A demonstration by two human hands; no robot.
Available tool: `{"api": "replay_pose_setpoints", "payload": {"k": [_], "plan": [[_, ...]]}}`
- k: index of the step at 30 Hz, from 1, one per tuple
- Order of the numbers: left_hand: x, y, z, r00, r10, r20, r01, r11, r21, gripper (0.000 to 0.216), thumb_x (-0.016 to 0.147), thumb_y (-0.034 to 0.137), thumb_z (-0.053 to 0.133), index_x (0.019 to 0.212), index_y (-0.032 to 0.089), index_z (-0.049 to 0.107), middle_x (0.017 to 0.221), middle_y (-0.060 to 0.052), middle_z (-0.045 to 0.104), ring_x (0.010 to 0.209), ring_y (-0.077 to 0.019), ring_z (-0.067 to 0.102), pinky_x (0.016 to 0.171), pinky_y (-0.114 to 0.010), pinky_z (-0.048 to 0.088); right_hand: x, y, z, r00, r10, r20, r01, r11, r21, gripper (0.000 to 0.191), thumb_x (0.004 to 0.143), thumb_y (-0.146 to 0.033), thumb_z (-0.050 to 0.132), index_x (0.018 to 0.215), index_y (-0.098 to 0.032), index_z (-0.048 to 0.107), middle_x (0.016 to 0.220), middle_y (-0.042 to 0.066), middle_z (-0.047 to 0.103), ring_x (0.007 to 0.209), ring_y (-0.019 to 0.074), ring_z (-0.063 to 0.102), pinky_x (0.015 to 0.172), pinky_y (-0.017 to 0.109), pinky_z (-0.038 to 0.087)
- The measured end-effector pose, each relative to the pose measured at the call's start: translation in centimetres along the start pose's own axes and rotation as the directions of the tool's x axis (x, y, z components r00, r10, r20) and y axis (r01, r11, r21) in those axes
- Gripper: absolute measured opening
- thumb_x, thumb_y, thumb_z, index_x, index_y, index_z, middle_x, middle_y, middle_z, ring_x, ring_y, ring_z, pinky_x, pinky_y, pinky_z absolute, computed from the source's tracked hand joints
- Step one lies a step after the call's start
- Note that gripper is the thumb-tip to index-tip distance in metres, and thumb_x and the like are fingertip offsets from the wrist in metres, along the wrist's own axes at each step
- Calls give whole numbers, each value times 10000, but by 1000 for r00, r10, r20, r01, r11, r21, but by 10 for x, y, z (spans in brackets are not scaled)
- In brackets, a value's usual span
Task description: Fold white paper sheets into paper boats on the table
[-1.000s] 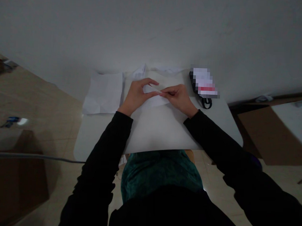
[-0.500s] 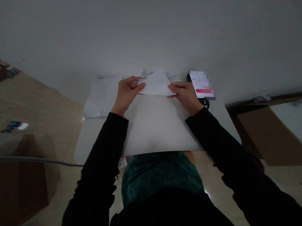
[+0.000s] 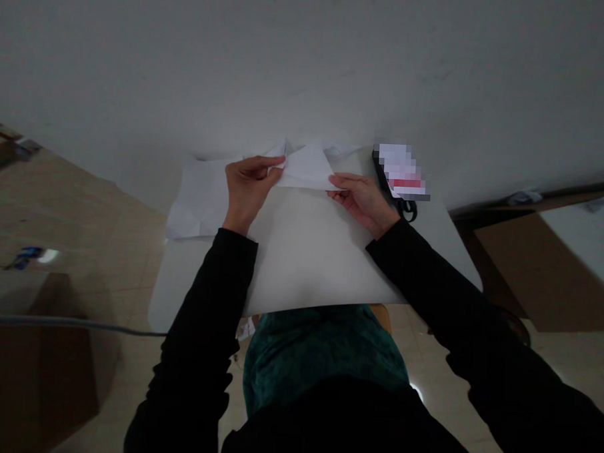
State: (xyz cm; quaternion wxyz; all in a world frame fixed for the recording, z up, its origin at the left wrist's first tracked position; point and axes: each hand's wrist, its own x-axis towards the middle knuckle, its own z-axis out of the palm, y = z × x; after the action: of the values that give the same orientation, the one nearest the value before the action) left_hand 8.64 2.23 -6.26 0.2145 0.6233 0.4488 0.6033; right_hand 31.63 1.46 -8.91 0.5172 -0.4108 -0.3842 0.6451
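A folded sheet of white paper [image 3: 307, 166], roughly triangular with its peak pointing away from me, is held above the far part of the white table [image 3: 311, 253]. My left hand [image 3: 251, 187] pinches its left corner between thumb and fingers. At the right corner, my right hand [image 3: 366, 199] grips the paper with the thumb on top and fingers curled beneath. Another creased white sheet [image 3: 200, 199] lies on the table left of my left hand. Behind the folded paper, more white paper [image 3: 340, 150] partly shows.
A phone [image 3: 402, 171] with a blurred screen and a black strap [image 3: 409, 210] lies right of my right hand. The wall [image 3: 309, 66] rises behind the table. Brown cardboard [image 3: 545, 270] is at the right, and a cable [image 3: 72, 323] runs in from the left.
My right hand has shifted slightly left and down along the paper's corner. My left hand has moved a little left, and the paper tilts slightly differently.
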Motion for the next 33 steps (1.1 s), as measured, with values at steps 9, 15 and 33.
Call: {"api": "replay_pose_setpoints", "payload": {"k": [9,15,33], "plan": [[1,3,-3,992,-76,96,82,995,-51,147,708,273,872,823,213,803,762,5,741,623,-74,601,556,-179,480,1,1,0,996,-84,6,83,995,45,80,766,-212,820,821,-167,783,885,49,773,692,104,684,719,253,608],[-1,2,-2,975,-150,163,173,975,-140,342,825,525,773,854,186,801,812,-22,746,795,-134,705,758,-288,633,7,4,-6,983,-181,-21,181,983,-32,271,698,-338,893,875,-211,732,891,27,760,747,139,696,745,316,630],[0,7,-9,997,-65,44,66,998,-24,152,650,218,922,739,227,799,738,-4,780,662,-130,707,645,-245,605,11,-2,-8,976,-204,82,209,976,-55,273,640,-327,932,854,-215,804,921,13,791,869,139,723,882,356,641]]}}
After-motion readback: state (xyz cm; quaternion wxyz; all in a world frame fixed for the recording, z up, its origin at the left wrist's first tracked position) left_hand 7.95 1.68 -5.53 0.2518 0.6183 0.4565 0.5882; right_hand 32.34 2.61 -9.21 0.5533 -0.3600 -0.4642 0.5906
